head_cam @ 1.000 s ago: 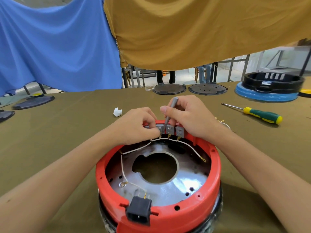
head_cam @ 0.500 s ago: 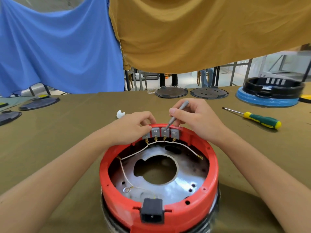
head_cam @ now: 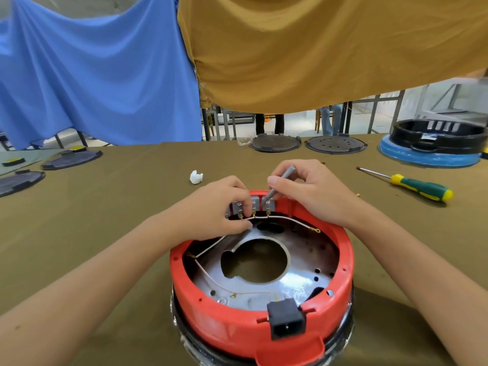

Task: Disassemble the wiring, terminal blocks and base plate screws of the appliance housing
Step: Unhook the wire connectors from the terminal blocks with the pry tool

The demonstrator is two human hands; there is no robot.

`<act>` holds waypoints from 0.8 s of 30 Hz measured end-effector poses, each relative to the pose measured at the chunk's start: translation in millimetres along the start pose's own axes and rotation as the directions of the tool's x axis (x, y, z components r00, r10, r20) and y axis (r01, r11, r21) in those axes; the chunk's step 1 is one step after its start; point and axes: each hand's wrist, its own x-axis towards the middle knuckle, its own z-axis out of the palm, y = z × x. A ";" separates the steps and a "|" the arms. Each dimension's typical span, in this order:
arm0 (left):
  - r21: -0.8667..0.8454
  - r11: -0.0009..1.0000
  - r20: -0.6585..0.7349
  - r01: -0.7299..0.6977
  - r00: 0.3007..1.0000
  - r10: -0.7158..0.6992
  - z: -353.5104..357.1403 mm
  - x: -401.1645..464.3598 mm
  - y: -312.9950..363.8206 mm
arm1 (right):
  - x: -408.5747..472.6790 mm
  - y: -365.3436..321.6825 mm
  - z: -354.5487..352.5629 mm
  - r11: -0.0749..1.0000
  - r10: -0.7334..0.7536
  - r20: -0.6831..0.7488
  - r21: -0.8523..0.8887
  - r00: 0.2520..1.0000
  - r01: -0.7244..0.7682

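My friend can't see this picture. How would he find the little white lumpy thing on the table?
Start at the big red housing in the middle of the olive table. Look just past the left hand, toward the blue cloth. The white lump lies there alone, the only small white crumpled thing on the cloth-covered tabletop.

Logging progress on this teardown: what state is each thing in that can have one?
Red plastic housing: opened, inside exposed.
Grey terminal blocks: mounted on far rim.
White wire: attached to the blocks.
Thin grey tool: tip on rightmost block.
Left hand: pinching at the blocks.
Right hand: gripping the tool.
Green-yellow screwdriver: lying unused.
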 end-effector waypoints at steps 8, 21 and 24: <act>-0.012 0.998 0.074 -0.059 0.995 0.060 -8.4 2.7 -1.7 | -2.0 -5.2 -1.3 0.999 0.019 0.029 0.034 0.999 -0.020; -0.028 0.999 0.001 0.028 1.000 -0.028 0.3 11.0 0.0 | -6.5 -11.6 4.7 0.973 -0.084 0.024 -0.213 0.996 0.087; -0.054 0.998 0.005 0.036 0.999 -0.035 -0.8 11.4 1.5 | -5.9 -11.9 4.9 0.971 -0.079 0.035 -0.225 0.996 0.085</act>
